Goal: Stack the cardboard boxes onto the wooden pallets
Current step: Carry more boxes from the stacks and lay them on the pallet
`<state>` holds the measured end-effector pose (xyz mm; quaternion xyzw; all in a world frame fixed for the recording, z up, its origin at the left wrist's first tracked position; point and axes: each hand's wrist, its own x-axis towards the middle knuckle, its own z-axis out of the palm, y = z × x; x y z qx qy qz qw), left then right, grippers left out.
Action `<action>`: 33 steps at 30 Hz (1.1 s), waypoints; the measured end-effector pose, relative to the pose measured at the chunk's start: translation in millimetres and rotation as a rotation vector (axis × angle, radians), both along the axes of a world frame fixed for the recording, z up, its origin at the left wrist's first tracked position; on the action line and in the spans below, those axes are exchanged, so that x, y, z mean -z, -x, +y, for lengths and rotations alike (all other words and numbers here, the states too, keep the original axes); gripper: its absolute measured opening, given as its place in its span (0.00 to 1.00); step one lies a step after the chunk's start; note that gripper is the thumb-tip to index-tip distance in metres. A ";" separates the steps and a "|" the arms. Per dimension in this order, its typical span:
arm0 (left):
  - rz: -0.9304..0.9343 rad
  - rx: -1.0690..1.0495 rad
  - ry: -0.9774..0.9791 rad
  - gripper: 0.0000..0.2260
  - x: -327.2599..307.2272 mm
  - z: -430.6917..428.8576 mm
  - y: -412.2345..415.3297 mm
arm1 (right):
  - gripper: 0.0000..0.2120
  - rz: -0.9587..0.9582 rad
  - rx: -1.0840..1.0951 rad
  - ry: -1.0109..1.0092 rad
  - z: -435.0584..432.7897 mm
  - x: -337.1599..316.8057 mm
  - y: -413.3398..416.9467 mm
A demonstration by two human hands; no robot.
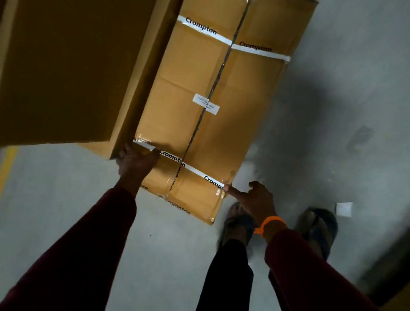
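Note:
A long cardboard box [216, 103] with white "Crompton" straps and a small white label lies flat in the middle of the head view. A taller plain cardboard box [69, 60] stands against its left side. My left hand [134, 162] rests on the near left edge of the long box, where the two boxes meet, its fingers lying on the strap. My right hand [254, 199] is at the near right corner, its index finger touching the strap end, the other fingers loosely curled. No pallet is in view.
Grey concrete floor [346, 67] lies to the right and below. A yellow floor line [0, 187] runs at the left edge. My feet in sandals [316, 230] stand right of the box's near end. A small white paper scrap [344, 208] lies by them.

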<state>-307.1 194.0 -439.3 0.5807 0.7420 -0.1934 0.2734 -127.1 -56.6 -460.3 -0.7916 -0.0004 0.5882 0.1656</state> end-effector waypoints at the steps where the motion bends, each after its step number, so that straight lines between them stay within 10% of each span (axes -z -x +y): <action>1: -0.006 0.020 -0.021 0.50 1.9 2.6 1.8 | 0.49 -0.010 -0.006 -0.022 -5.1 3.8 -0.6; 4: -0.102 0.063 -0.089 0.53 -2.1 5.1 0.8 | 0.40 -0.040 -0.005 -0.140 -15.7 5.4 -0.3; 9: -0.493 0.015 -0.185 0.23 -97.8 -33.0 -53.6 | 0.12 0.097 0.488 -0.326 -21.2 -40.5 -35.4; 22: -0.900 0.023 0.246 0.15 -342.3 -61.7 -275.9 | 0.06 -0.267 0.599 -0.415 -94.1 -316.5 -237.9; 33: -1.231 0.244 0.349 0.20 -613.6 -231.9 -287.8 | 0.19 -0.428 0.814 -0.562 -296.8 -601.7 -203.1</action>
